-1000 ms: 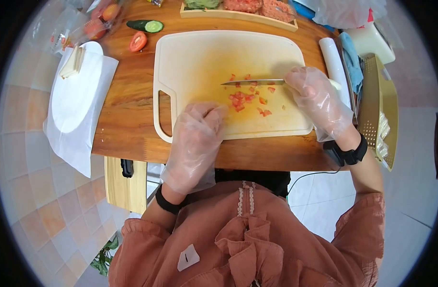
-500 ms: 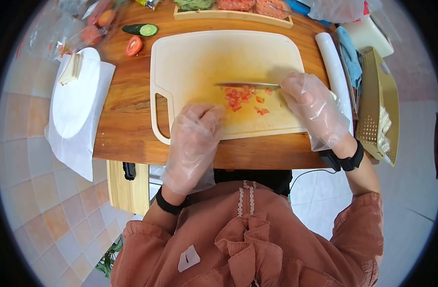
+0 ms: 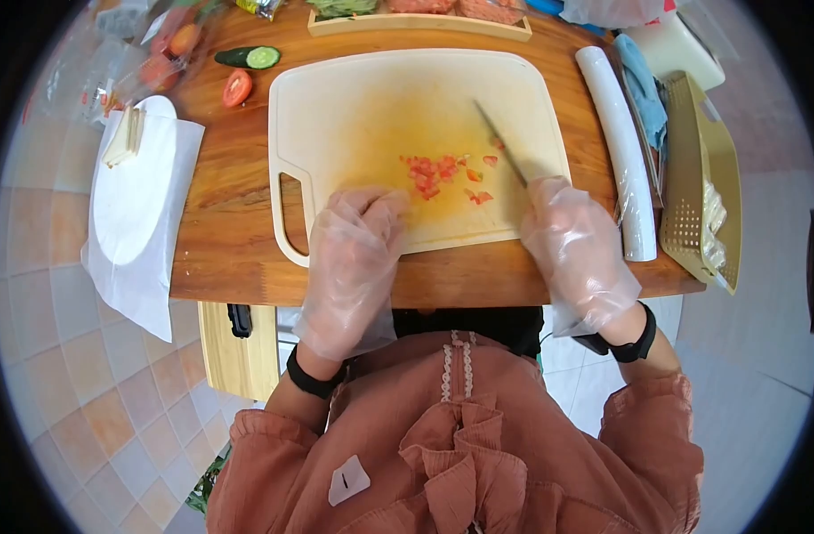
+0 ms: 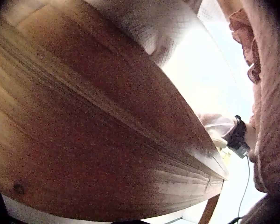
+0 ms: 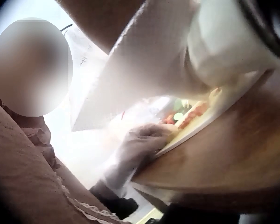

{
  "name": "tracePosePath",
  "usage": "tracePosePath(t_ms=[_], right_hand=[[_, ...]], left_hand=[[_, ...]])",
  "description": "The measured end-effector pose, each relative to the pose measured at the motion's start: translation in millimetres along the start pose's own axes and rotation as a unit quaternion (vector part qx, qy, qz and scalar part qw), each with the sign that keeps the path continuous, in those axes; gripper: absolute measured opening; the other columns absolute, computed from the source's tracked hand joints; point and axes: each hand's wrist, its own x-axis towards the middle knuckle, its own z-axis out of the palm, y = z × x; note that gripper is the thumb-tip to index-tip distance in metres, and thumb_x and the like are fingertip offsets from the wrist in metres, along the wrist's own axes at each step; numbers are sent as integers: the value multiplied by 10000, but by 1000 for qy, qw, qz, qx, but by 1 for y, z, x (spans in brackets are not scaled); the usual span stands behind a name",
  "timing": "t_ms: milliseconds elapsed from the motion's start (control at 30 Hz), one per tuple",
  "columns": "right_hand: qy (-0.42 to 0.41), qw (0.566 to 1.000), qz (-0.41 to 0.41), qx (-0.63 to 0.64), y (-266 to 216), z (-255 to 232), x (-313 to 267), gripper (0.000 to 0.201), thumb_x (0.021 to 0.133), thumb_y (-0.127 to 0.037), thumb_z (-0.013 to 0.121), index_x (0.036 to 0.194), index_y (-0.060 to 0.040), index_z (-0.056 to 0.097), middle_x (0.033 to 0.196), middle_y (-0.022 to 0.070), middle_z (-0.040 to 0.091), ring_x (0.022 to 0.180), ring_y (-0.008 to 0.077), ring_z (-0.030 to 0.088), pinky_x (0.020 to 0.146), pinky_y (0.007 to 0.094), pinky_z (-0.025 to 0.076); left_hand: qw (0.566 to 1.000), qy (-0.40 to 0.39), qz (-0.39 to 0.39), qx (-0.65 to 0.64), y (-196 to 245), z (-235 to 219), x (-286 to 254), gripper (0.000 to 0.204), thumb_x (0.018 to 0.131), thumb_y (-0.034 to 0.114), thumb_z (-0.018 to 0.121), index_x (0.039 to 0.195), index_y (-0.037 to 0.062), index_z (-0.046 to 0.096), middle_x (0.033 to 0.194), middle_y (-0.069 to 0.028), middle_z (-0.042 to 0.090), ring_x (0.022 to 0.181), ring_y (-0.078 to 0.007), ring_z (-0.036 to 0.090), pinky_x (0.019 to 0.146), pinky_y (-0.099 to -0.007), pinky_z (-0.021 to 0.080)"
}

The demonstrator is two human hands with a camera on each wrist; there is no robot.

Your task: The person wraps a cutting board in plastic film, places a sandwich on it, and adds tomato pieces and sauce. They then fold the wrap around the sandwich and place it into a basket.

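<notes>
The right hand [image 3: 576, 249], in a clear plastic glove, grips a kitchen knife [image 3: 500, 142] whose blade points away and to the left over the cutting board [image 3: 336, 80]. Its handle is hidden in the fist. Diced tomato [image 3: 434, 171] lies in a loose heap mid-board, left of the blade, with a few pieces apart from it. The gloved left hand [image 3: 358, 249] rests at the board's near left edge, beside the heap, its fingers loosely bent and no object showing in them. In the right wrist view, the left hand [image 5: 142, 144] lies at the board's edge too.
A cut cucumber [image 3: 247, 58] and a halved tomato [image 3: 237, 88] lie beyond the board's left corner. Bread slices [image 3: 124, 138] sit on white paper at left. A wooden tray [image 3: 416, 24] stands behind; a plastic-wrap roll [image 3: 616, 151] and a basket [image 3: 705, 178] are at right.
The right hand has moved toward the body, and the knife has swung from lying sideways to pointing away. The diced tomato is gathered closer together. The left hand stays at the board's near edge.
</notes>
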Motion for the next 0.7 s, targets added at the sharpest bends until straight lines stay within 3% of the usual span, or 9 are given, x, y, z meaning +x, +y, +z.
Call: tracePosePath(t_ms=[100,133,233,433,567,700], right_hand=[[-8,998,-47,51,-19,0,-1,58,881,-86,639,902,-56,593,800,190,633,806,400,658,689,487,535],[30,982,-84,166,-22,1,1,67,890,-92,638,905,-44,594,821,203,633,830,419,648,694,509,521],[-4,994,-22,110,-35,1,8,93,911,-107,636,905,-24,593,830,227,629,820,452,624,697,531,501],[-24,992,31,121,-26,-13,4,99,934,-94,620,897,-12,578,828,248,621,800,476,604,687,535,484],[-49,986,16,161,-37,-21,5,93,933,-83,617,894,-13,570,822,248,618,791,475,604,679,536,481],[-22,982,-29,186,-42,-12,6,99,936,-85,616,895,-9,567,818,250,616,792,476,604,683,535,483]], left_hand=[[1000,0,-5,-5,1,1,0,254,782,-4,721,1029,55,715,1027,-131,687,962,-351,643,823,-441,541],[1000,-3,-9,0,2,0,1,249,785,-3,718,1027,56,716,1023,-132,688,964,-351,645,825,-442,541],[1000,5,-9,7,2,0,2,232,786,-13,720,1006,59,720,1017,-133,687,946,-349,659,809,-430,547],[1000,10,-7,-8,0,0,1,215,797,-8,712,1000,61,722,1024,-134,693,944,-352,661,812,-433,550],[1000,4,-11,-4,0,1,1,198,816,12,698,1009,54,715,1018,-133,700,954,-353,652,831,-443,546],[1000,9,-4,-5,1,-2,2,196,817,14,700,1009,50,711,1018,-130,701,950,-353,652,829,-441,546]])
